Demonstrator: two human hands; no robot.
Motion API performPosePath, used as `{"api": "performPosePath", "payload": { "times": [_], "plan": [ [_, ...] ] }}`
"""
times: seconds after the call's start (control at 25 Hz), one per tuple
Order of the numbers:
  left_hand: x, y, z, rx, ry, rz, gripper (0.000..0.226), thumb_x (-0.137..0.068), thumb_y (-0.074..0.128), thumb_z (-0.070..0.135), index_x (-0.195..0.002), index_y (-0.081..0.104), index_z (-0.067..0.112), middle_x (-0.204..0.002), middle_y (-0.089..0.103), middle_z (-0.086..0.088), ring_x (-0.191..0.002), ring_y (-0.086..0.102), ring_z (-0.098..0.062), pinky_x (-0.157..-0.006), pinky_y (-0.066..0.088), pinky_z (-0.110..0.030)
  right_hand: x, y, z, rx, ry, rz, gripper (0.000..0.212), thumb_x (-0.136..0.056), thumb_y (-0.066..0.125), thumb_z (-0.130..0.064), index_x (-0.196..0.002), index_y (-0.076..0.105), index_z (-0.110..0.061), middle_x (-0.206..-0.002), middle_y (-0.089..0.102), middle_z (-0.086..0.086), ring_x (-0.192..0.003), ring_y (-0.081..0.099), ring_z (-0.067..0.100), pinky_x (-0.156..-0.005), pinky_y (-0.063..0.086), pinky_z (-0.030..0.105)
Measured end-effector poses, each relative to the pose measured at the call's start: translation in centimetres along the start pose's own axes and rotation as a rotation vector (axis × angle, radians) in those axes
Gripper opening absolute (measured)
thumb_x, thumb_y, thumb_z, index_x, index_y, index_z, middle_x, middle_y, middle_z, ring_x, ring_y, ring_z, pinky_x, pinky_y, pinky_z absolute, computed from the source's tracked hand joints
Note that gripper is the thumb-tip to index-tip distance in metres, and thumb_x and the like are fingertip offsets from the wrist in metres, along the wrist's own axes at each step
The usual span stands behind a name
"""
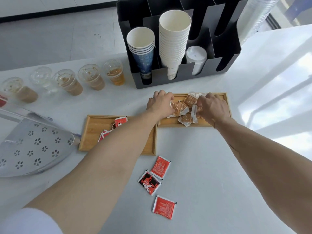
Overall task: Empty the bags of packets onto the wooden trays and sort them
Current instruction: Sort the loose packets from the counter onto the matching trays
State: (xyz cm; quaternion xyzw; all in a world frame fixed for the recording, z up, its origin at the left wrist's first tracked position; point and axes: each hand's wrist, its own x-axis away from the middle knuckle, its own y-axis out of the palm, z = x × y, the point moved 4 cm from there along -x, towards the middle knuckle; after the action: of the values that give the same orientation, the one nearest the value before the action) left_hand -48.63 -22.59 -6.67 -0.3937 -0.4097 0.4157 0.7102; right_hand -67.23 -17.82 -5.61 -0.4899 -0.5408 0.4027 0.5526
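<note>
Both bare arms are stretched forward over a white table (pixel 211 166) to the far rectangular wooden tray (pixel 168 122), where a heap of small clear-wrapped golden biscuit packets (pixel 186 118) lies. The left hand (pixel 161 103) is laid palm down on the left edge of the heap, fingers curled over one packet, though whether it is actually gripped cannot be told. The right hand (pixel 212 107) is bent over the right side of the heap, its fingertips pinched around a packet edge (the thumb is hidden). A second, nearer wooden tray (pixel 94 132) is set just left of the first, corners touching, and holds a few red sauce sachets (pixel 120 120) partly covered by the left forearm. Three more red sachets (pixel 160 167) lie loose on the table near the body. An emptied clear plastic bag with a flower pattern (pixel 33 146) rests against the near tray's left end
</note>
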Motion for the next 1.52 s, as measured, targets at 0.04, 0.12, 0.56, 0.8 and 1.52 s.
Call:
{"api": "performPosePath", "payload": {
  "times": [0.04,0.12,0.56,0.8,1.52],
  "plan": [
    [0.4,0.1,0.0,-0.022,0.004,0.022,0.045,-0.081,0.067,0.033,-0.123,0.052,0.025,-0.127,0.048,-0.005,-0.122,0.041,-0.027,-0.093,0.04,-0.042,0.3,0.1,0.0,0.002,0.011,0.013,0.042,-0.078,0.077,-0.022,-0.116,0.061,-0.021,-0.116,0.06,0.009,-0.109,0.053,0.033,-0.086,0.044,0.04],
    [1.3,0.2,0.1,-0.04,0.006,0.056,0.045,-0.086,0.062,0.034,-0.127,0.049,0.023,-0.129,0.047,-0.005,-0.122,0.041,-0.028,-0.096,0.039,-0.044,1.1,-0.2,-0.2,-0.004,0.02,0.051,0.044,-0.08,0.072,-0.018,-0.122,0.057,-0.022,-0.121,0.057,0.01,-0.11,0.051,0.034,-0.086,0.043,0.04],
    [15.7,-0.6,-1.3,0.005,0.034,-0.048,0.032,-0.091,0.056,0.036,-0.12,0.054,0.021,-0.124,0.057,0.0,-0.109,0.057,-0.022,-0.091,0.047,-0.039,12.7,0.4,-4.0,-0.044,-0.161,-0.058,0.039,-0.089,0.058,-0.05,-0.121,0.059,-0.027,-0.125,0.061,-0.001,-0.118,0.05,0.023,-0.09,0.041,0.04],
    [22.4,1.8,-4.1,-0.106,0.068,-0.237,0.038,-0.086,0.061,0.043,-0.119,0.057,0.025,-0.128,0.054,0.002,-0.116,0.052,-0.021,-0.088,0.042,-0.035,20.2,2.9,-7.3,-0.052,-0.258,-0.218,0.048,-0.084,0.059,-0.058,-0.126,0.059,-0.034,-0.128,0.059,-0.003,-0.117,0.05,0.021,-0.089,0.038,0.038],
    [27.3,6.7,-5.6,-0.044,-0.071,-0.149,0.058,-0.08,0.071,0.046,-0.129,0.048,0.027,-0.118,0.046,-0.003,-0.11,0.053,-0.021,-0.08,0.049,-0.034,28.4,9.3,-12.0,-0.228,-0.122,-0.261,0.036,-0.086,0.066,-0.03,-0.116,0.05,-0.018,-0.116,0.057,0.004,-0.102,0.054,0.029,-0.077,0.04,0.038]
  ]
}}
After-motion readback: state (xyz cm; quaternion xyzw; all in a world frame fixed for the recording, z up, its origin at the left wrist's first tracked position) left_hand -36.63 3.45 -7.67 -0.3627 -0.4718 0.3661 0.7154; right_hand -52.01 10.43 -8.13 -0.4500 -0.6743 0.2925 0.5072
